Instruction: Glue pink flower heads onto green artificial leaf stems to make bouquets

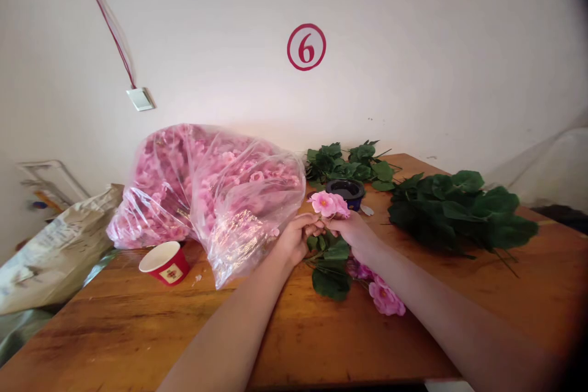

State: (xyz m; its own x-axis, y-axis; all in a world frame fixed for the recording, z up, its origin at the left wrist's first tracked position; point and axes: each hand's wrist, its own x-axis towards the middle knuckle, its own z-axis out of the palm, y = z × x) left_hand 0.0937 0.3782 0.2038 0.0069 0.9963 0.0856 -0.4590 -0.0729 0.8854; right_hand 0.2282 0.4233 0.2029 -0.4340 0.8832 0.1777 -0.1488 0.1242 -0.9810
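Just right of the table's middle, my two hands meet at a pink artificial flower [324, 203]. My left hand [296, 239] is closed in a pinch on its thin stem, just under the petals. Fingers bent, my right hand [356, 234] grips the same flower from the other side; its fingertips are partly hidden. Below the hands hang green artificial leaves [331, 266]; whether they join the held stem I cannot tell. More pink flowers [386, 296] lie on the wooden table [294, 343] under my right forearm.
A clear plastic bag [243, 196] full of pink flowers fills the back left. In front stands a red paper cup [165, 263]. Behind my hands is a dark round container [345, 191]. Leaf piles lie at the back [342, 162] and right [459, 211]. A white wall [390, 43] rises behind.
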